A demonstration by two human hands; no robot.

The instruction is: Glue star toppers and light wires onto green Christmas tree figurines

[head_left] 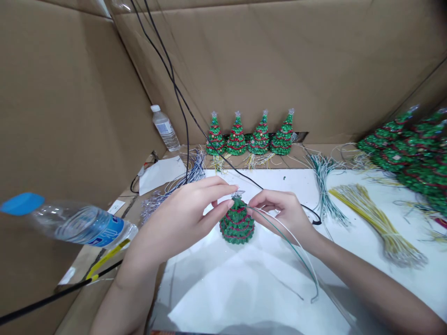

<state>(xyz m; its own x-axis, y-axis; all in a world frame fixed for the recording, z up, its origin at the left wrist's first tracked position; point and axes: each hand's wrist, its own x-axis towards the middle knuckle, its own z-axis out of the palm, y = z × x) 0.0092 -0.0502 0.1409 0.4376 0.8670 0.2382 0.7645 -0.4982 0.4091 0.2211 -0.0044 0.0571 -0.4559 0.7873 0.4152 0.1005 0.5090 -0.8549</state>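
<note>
In the middle of the white work surface stands a small green Christmas tree figure (238, 226) with red garlands. A clear star (239, 193) sits at its tip. My left hand (200, 207) reaches in from the left, its index finger at the star and its thumb against the upper side of the tree. On the other side, my right hand (279, 209) is closed in a pinch on a green and white wire pair (296, 249) close to the tree's top. The free wire ends curve down toward me. The exact contact at the pinching fingertips is partly hidden.
Several finished-looking trees (259, 137) line the back, with more trees (412, 153) at right. Bundles of green wires (324, 181) and yellow wires (380, 221) lie right; blue wires (195, 167) lie left. Two bottles, one large (84, 223), one small (164, 128), and a hanging black cable (174, 83) are nearby.
</note>
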